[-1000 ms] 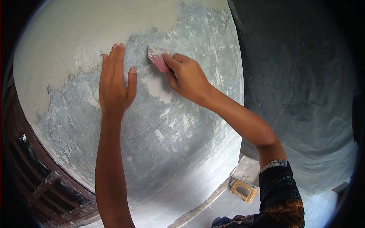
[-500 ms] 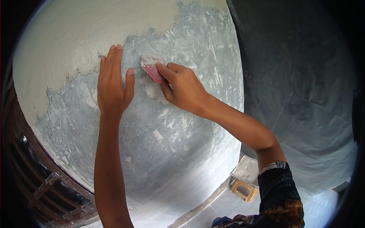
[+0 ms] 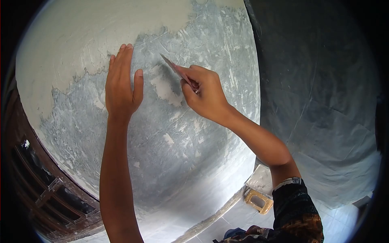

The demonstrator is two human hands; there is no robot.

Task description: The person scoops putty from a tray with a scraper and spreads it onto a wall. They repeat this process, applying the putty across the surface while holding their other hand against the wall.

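My left hand [image 3: 121,87] lies flat against the wall [image 3: 162,133], fingers stretched upward beside the border between the smooth cream coating [image 3: 93,36] and the rough grey area. My right hand [image 3: 206,91] grips a reddish scraper [image 3: 178,71] just to the right of it. The thin blade is turned nearly edge-on, its tip pointing up and left. Between the two hands a pale patch of filler [image 3: 165,89] shows on the grey surface. Whether the blade touches the wall I cannot tell.
A dark sheet [image 3: 316,81] hangs on the right. Low on the right, a yellow stool [image 3: 259,201] stands on the tiled floor beside a whitish, smeared flat object [image 3: 261,178]. A dark brown wooden frame with openings [image 3: 54,188] is at the lower left.
The scraper has turned from showing its broad face to nearly edge-on. My right hand has rotated and shifted slightly right, uncovering more of the pale patch. My left hand stays flat on the wall.
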